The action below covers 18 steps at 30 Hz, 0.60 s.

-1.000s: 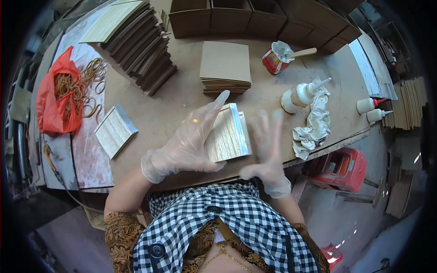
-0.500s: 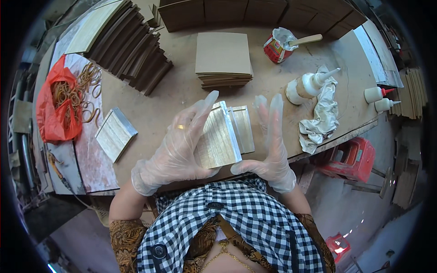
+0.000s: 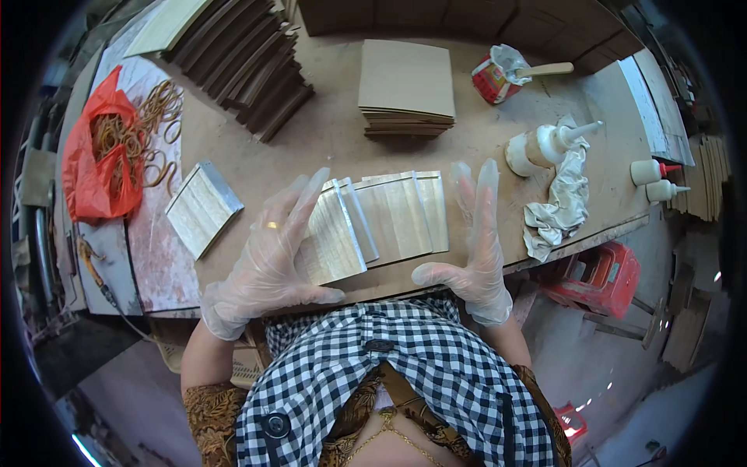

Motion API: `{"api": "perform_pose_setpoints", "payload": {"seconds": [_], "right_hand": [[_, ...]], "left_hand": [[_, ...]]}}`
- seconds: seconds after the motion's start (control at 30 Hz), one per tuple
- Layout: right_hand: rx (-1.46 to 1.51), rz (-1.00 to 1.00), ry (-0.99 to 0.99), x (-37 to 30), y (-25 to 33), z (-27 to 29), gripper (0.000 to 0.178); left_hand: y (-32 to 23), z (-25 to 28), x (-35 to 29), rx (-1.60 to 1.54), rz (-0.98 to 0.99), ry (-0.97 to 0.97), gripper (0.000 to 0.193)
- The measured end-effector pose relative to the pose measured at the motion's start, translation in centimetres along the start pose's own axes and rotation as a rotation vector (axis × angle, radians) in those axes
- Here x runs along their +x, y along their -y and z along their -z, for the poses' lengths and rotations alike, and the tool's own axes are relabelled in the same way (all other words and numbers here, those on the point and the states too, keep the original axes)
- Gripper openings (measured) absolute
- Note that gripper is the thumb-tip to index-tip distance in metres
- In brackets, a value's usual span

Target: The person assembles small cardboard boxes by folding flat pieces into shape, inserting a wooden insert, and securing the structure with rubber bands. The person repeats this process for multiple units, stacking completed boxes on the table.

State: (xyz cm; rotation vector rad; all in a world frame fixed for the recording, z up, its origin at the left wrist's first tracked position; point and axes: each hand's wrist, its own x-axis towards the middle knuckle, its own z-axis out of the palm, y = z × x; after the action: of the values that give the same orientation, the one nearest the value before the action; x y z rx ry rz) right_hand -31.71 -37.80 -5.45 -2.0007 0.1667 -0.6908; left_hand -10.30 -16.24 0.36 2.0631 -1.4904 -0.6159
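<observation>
Several small pale wood-grain panels with shiny edge strips lie fanned out and overlapping on the table in front of me. My left hand (image 3: 268, 249), in a clear plastic glove, has its thumb and fingers spread about the left-most panel (image 3: 333, 247); whether it touches it I cannot tell. To the right of the right-most panel (image 3: 433, 214), my gloved right hand (image 3: 476, 253) stands open, thumb and fingers apart, holding nothing. Another such panel (image 3: 204, 210) lies alone, tilted, left of my left hand.
Beyond the panels stands a stack of brown boards (image 3: 406, 82). Far left are a taller board stack (image 3: 241, 70) and a red bag (image 3: 97, 183) of rubber bands. At right are a glue bottle (image 3: 529, 152), a crumpled cloth (image 3: 560, 202) and a red tub (image 3: 494, 78) with a stick.
The panels, bunched closely between my hands before, are now spread into a wider row. My left hand has moved left, away from my right hand, which has shifted only slightly.
</observation>
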Motion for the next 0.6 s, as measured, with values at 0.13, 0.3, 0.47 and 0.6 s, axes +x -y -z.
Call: {"api": "perform_pose_setpoints", "payload": {"seconds": [0.13,0.3,0.47,0.6], "right_hand": [[-0.065,-0.050,0.003,0.6,1.1,-0.2,0.137],[-0.058,-0.076,0.047,0.7,1.0,-0.5,0.136],[-0.027,0.043,0.036,1.5,0.5,-1.4,0.134],[-0.169,0.191,0.067,4.5,0.2,-0.3,0.126]], "left_hand": [[0.2,0.7,-1.0,0.026,0.014,-0.035,0.137],[0.5,1.8,-3.4,0.047,0.127,-0.049,0.138],[1.8,1.2,-6.5,0.171,0.212,-0.043,0.135],[2.4,1.0,-8.1,0.218,0.283,-0.039,0.133]]}}
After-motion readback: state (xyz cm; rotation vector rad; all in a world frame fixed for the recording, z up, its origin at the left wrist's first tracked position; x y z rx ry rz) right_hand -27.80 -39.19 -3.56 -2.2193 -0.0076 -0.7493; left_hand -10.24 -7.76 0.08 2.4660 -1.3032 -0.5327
